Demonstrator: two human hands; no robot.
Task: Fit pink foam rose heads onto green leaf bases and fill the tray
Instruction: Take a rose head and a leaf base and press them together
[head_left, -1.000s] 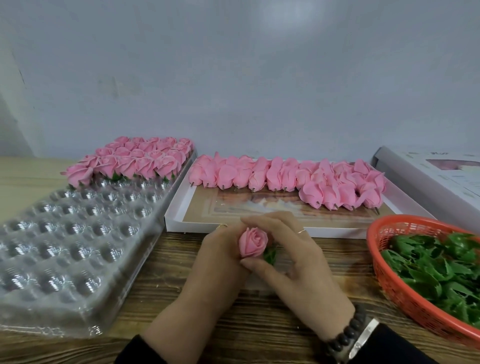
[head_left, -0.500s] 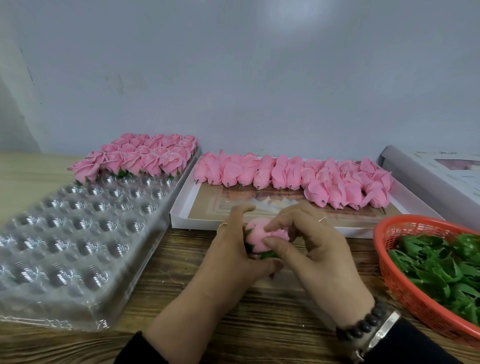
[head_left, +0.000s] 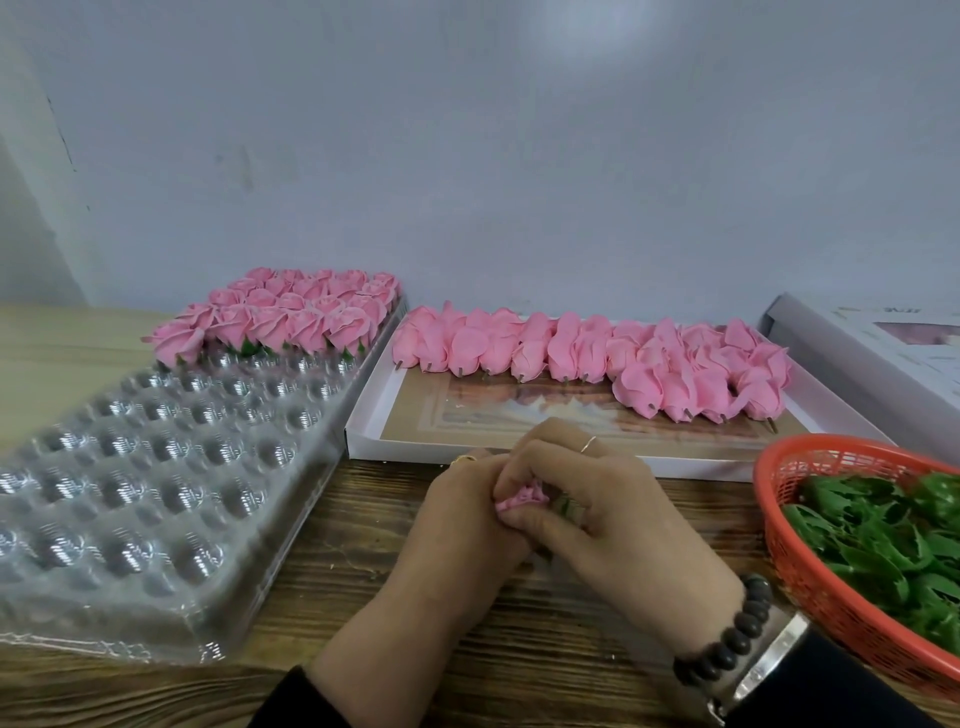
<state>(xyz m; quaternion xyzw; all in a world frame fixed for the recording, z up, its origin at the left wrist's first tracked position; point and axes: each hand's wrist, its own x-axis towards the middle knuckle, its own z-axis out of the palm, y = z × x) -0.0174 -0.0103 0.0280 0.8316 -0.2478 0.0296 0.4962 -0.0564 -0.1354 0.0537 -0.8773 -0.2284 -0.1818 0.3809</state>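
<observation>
While both hands press together over the wooden table (head_left: 363, 582) near its front edge, a pink rose head (head_left: 522, 503) shows only as crumpled petals between the fingers, a green leaf base (head_left: 567, 506) peeking just right of it. Its axis cannot be told. The left hand (head_left: 462, 525) and right hand (head_left: 602, 512) both curl around it, knuckles up, wrists angled inward.
</observation>
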